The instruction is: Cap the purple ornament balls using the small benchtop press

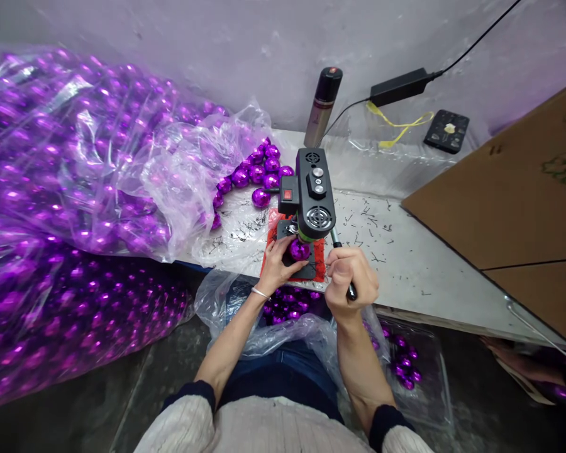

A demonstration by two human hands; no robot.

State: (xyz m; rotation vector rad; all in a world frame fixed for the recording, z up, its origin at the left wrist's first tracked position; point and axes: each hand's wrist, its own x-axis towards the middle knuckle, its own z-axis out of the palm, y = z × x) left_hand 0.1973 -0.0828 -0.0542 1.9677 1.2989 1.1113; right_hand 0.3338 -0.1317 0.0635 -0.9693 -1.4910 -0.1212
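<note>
A small black bench drill press point(315, 189) stands on the white table over a red mat point(319, 267). Beneath its head sits a shiny purple faceted ball point(300, 250). My left hand point(282, 261) grips this ball between thumb and fingers on the black base plate point(304, 273). My right hand point(351, 280) is wrapped round the black-handled lever point(351, 291) at the machine's right side. Whether the tool tip touches the ball is hidden by the head.
Large clear bags of purple balls point(75, 157) fill the left. Loose balls point(257, 170) lie behind the machine's left side. A spray can point(324, 104), a power adapter point(399, 87) and a black box-shaped device point(447, 131) are at the back. A cardboard box point(509, 207) stands right. Dark scraps litter the table.
</note>
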